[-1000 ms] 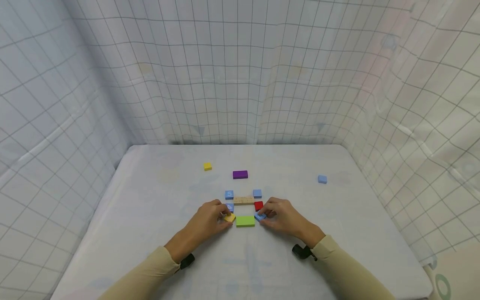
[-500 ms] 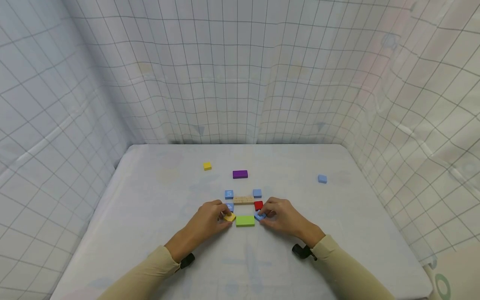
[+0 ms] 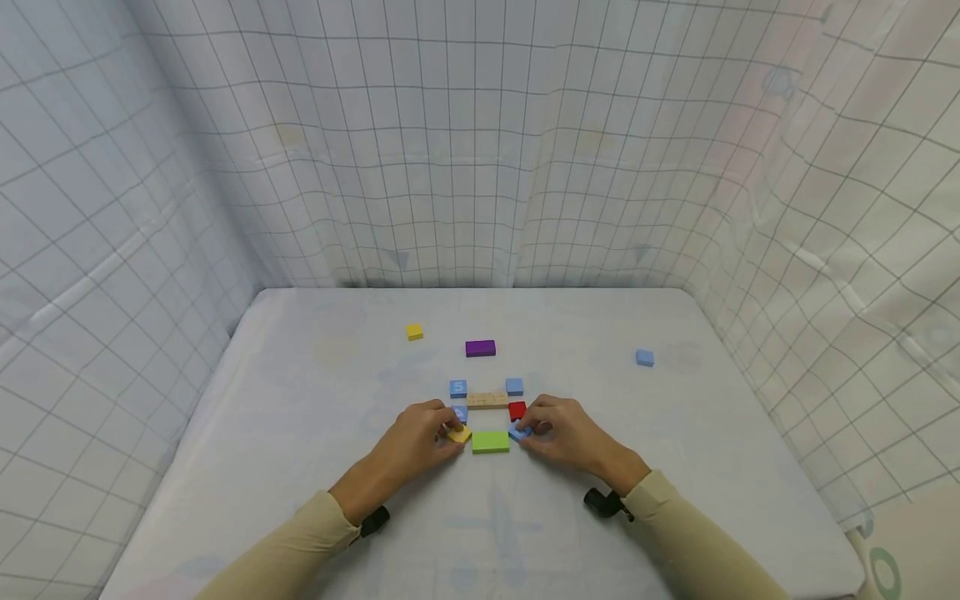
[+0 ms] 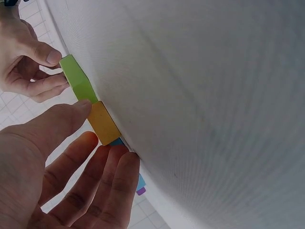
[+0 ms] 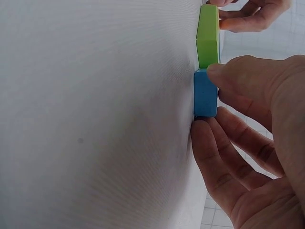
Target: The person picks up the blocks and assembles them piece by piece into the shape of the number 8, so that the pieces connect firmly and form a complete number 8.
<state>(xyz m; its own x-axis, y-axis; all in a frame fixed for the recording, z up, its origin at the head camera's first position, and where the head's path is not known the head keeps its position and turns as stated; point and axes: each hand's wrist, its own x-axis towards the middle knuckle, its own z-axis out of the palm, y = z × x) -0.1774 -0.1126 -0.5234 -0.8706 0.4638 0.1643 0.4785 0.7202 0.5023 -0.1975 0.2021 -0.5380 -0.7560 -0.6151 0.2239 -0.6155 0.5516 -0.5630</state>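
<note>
My left hand (image 3: 420, 435) pinches a small yellow block (image 4: 105, 123) between thumb and fingers, at the left end of a light green block (image 3: 491, 442). On the other end, my right hand (image 3: 568, 435) has thumb and fingers on a small blue block (image 5: 205, 93). Both held blocks lie on the table, turned at an angle in the head view. Behind the yellow one is a partly covered blue block (image 3: 461, 412) bearing a numeral. A red block (image 3: 517, 411) lies just beyond the right fingers.
Behind the hands, a plain wooden block (image 3: 487, 402) lies between the two rows, with a blue block marked 5 (image 3: 458, 388) and another blue block (image 3: 514, 387) at its far corners. Farther back lie a purple block (image 3: 480, 348), a yellow square block (image 3: 415, 332) and a lone blue block (image 3: 645, 357).
</note>
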